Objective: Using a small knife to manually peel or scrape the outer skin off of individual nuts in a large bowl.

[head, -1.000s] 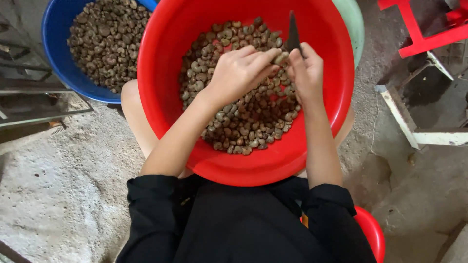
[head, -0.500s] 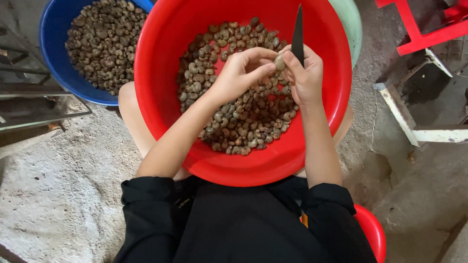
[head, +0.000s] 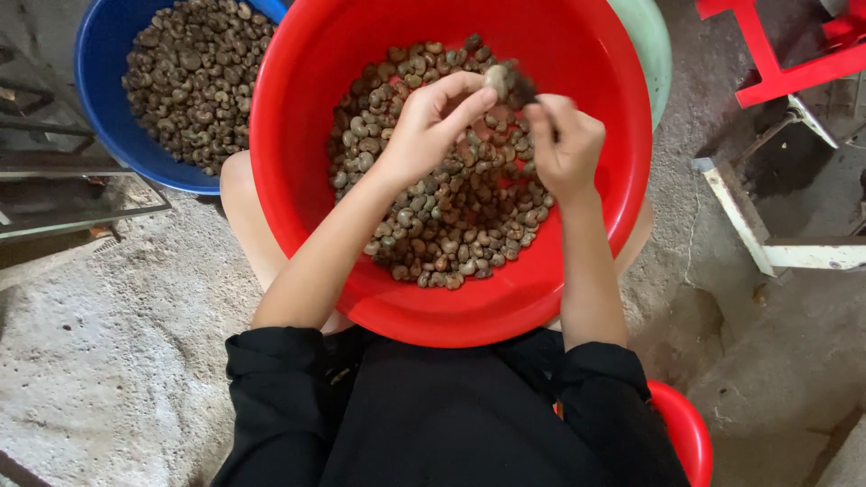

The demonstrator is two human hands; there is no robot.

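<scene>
Down on the rough grey concrete floor point(head: 99, 361), the person sits on a low red stool point(head: 683, 433) with a big red basin point(head: 298, 162) resting on the lap, and it carries a broad heap of brownish nuts point(head: 451, 225) across its bottom. Beside it, off to the left, a blue basin point(head: 99, 108) sits packed with many more of the same nuts, and a pale green tub point(head: 651, 54) peeks out behind the red rim. To the right, red frame pieces point(head: 776, 63) and a white metal bar point(head: 735, 212) lie about. Now the close work: the left hand point(head: 424, 131) pinches a single nut point(head: 497, 79) between fingertips and thumb, held above the pile, while the right hand point(head: 566, 144) is closed around a small dark tool point(head: 525, 90) pressed to that nut. Judging by both heaps, most of the nuts remain to be handled.
</scene>
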